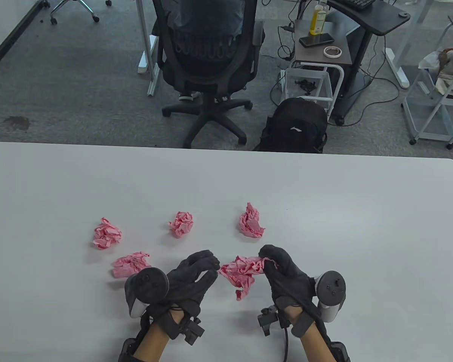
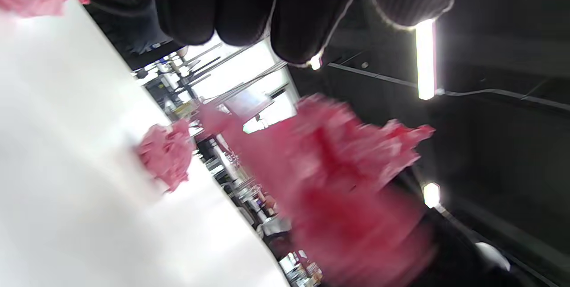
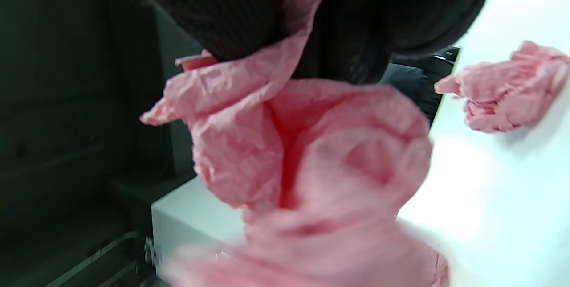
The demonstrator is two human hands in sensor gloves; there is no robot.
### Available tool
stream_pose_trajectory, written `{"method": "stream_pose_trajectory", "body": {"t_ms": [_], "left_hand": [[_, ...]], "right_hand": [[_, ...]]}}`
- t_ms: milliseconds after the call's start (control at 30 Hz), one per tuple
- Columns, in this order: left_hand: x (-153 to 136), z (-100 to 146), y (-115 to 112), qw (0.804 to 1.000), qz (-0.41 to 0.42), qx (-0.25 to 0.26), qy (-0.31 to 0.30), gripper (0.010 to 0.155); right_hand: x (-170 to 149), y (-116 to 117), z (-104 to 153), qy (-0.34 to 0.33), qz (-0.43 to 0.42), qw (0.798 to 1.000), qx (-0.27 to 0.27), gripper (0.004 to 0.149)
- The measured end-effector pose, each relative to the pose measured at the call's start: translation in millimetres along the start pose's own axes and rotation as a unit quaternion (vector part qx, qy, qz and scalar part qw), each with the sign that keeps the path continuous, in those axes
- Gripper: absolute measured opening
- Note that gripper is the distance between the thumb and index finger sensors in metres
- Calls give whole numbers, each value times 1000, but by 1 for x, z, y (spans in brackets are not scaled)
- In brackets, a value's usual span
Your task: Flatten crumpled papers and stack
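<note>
My gloved fingers [image 2: 289,15] hanging from the top edge, blurred pink crumpled paper [image 2: 347,189] below them, another pink ball [image 2: 164,153] on the white table [image 2: 67,166]

Both gloved hands hover low near the bottom edge. The left hand [image 1: 190,277] has its fingertips bunched together – pointing right. The right hand [image 1: 285,273] curls its fingers [image 3: 249,6] inward, pinching.

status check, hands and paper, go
Right hand pinches the held pink paper, partly opened. Left hand at its other edge, grip unclear. Four crumpled balls wait on the table. Nothing in the way.
</note>
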State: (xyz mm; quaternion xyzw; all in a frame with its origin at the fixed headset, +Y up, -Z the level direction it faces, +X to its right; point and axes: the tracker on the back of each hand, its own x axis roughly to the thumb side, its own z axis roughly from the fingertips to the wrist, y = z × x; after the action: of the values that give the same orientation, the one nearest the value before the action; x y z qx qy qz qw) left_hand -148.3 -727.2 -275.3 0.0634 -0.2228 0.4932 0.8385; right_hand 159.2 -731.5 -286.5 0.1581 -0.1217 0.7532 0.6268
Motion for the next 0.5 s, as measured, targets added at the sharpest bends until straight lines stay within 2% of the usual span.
{"method": "stream_pose_trajectory", "body": {"t_ms": [67, 167, 200, 233, 267, 333, 367, 400, 500], "left_hand": [[7, 0, -2, 1000, 10, 1, -29, 68], [10, -4, -21, 993, 11, -109, -43, 99], [10, -4, -29, 987, 16, -155, -36, 105], [9, -4, -32, 985, 18, -172, -27, 105], [7, -5, -33, 985, 23, -168, -23, 95], [5, -6, -30, 991, 38, -131, -13, 59], [4, -6, -28, 992, 41, -119, -7, 53], [3, -5, -26, 994, 41, -103, 6, 51], [-2, -2, -18, 998, 4, -35, 47, 50]], "right_hand": [[5, 4, 1, -33, 24, 999, 4, 41], [10, 15, 0, -81, -47, 993, 74, 39], [11, 18, 0, -85, -77, 988, 102, 38], [13, 21, 0, -81, -96, 985, 117, 38], [14, 23, 2, -78, -108, 984, 118, 37], [13, 21, 3, -63, -78, 992, 81, 37], [12, 19, 4, -54, -52, 996, 56, 38], [10, 15, 6, -38, 2, 999, 6, 41], [10, -1, 9, -35, 119, 988, -93, 50]]}}
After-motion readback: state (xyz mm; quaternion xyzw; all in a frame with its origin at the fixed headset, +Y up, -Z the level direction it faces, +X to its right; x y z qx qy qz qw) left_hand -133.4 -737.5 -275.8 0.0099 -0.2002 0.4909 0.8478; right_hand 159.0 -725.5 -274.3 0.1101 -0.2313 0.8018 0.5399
